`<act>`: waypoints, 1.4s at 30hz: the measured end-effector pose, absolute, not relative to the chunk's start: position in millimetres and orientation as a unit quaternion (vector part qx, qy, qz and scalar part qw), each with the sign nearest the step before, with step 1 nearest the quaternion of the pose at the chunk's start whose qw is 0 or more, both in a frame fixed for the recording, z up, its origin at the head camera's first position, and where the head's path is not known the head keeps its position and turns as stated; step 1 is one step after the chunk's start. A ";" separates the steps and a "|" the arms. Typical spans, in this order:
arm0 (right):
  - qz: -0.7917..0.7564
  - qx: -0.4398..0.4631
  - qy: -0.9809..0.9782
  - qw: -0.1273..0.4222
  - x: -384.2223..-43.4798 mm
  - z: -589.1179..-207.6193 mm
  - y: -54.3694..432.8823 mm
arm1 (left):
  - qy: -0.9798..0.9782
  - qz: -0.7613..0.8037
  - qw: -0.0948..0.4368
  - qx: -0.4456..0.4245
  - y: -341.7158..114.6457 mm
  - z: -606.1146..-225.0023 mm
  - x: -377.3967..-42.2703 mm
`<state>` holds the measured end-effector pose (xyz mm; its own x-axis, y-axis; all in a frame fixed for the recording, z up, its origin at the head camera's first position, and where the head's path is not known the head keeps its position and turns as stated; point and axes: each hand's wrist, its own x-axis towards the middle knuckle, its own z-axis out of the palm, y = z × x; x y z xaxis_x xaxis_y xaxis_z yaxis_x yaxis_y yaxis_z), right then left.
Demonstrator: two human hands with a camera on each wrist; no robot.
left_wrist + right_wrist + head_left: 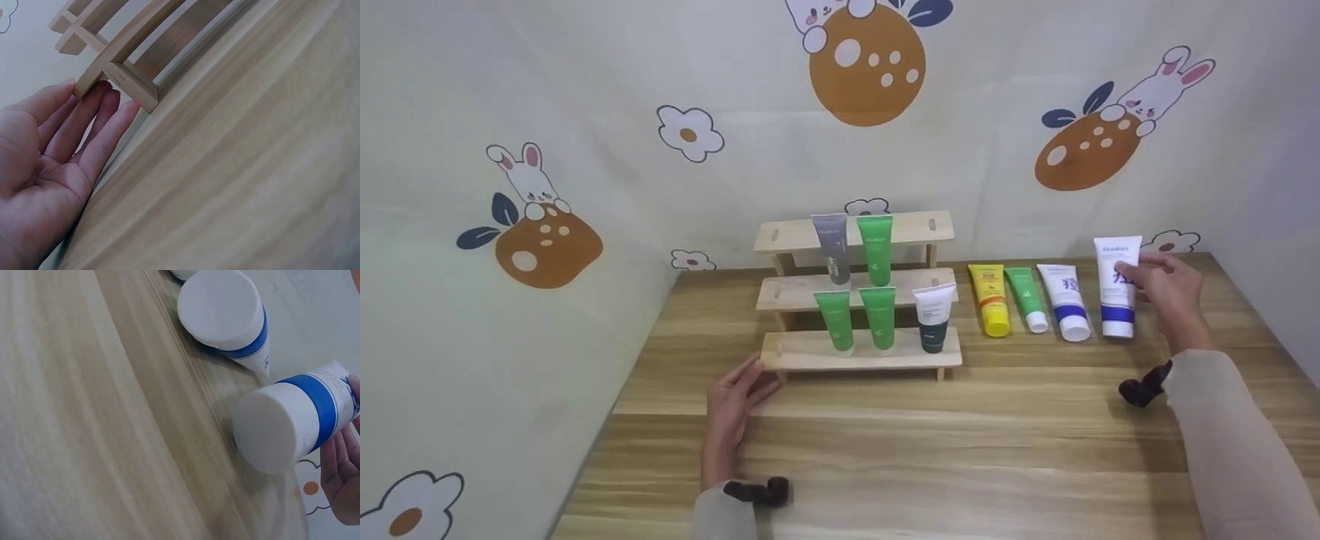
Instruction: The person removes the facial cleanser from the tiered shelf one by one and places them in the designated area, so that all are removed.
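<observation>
My left hand (733, 397) pinches the left end of the lowest tier of a wooden tiered stand (802, 361); in the left wrist view the thumb is against the board's end and the fingers (93, 121) reach below it. My right hand (1174, 296) holds a white squeeze tube (1119, 281) with a blue band, thumb on its front, cap end down. The right wrist view shows this tube (315, 410) tilted, its cap towards the camera. Beside it, a similar white tube (1063, 300) lies on the table.
Green tubes (877, 247), a grey tube (832, 247) and a white-and-dark-green tube (934, 319) stand on the stand. A yellow tube (990, 300) and a small green tube (1026, 298) lie right of it. A patterned cloth (750, 172) hangs behind the wooden table (922, 450).
</observation>
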<state>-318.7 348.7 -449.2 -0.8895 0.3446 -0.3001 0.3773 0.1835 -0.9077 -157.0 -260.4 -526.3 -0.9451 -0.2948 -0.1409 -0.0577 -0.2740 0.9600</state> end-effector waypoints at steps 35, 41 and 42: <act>-0.527 0.261 0.806 0.068 -325.5 -478.9 346.1 | -0.596 -0.784 0.076 0.159 -260.7 -527.7 -158.4; -0.532 0.272 0.798 0.079 -325.1 -476.6 346.2 | -0.599 -0.780 0.077 0.162 -260.2 -526.9 -157.9; -0.531 0.275 0.797 0.081 -324.6 -475.9 346.4 | -0.599 -0.780 0.077 0.163 -260.2 -526.7 -157.9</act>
<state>-324.6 346.4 -475.9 -0.8352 0.3536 -0.4212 0.5250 0.2848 -0.8020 -157.9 -260.2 -526.7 -0.9352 -0.3151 -0.1616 -0.0746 -0.2709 0.9597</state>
